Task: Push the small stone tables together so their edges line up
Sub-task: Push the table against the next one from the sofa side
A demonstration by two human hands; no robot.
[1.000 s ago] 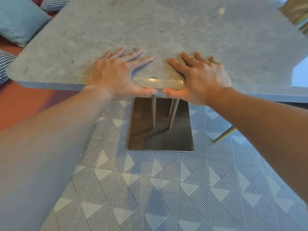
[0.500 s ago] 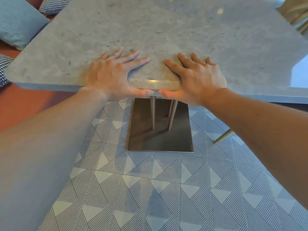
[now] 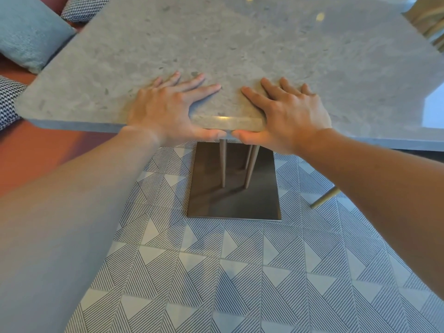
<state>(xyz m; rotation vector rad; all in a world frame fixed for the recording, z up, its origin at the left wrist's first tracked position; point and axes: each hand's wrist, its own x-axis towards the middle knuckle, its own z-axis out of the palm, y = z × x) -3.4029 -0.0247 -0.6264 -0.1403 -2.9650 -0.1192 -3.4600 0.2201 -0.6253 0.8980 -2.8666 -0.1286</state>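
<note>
The stone table (image 3: pixel 240 44) fills the upper half of the view from 9 o'clock through 12 to 3, its clipped near corner pointing at the person. Both hands lie on that corner: the left hand (image 3: pixel 165 111) toward 11 o'clock and the right hand (image 3: pixel 288 114) toward 1, each with fingers spread straight and flat on the top and its thumb laid along the front edge, the two thumb tips almost meeting. Neither hand closes round anything. Palms on top and thumbs on the edge would suit shoving the slab away toward 12 while steering its angle. Below the corner, slim legs (image 3: pixel 223 162) drop onto a dark base plate (image 3: pixel 233 188) on the patterned tile floor (image 3: pixel 240 272). No seam or second top can be made out, so how well the edges match cannot be judged; the far side is cut off at 12. A brass leg (image 3: pixel 324 198) at 4 o'clock has its owner hidden. A blue cushion (image 3: pixel 26 32) sits at 10, partly cropped.
</note>
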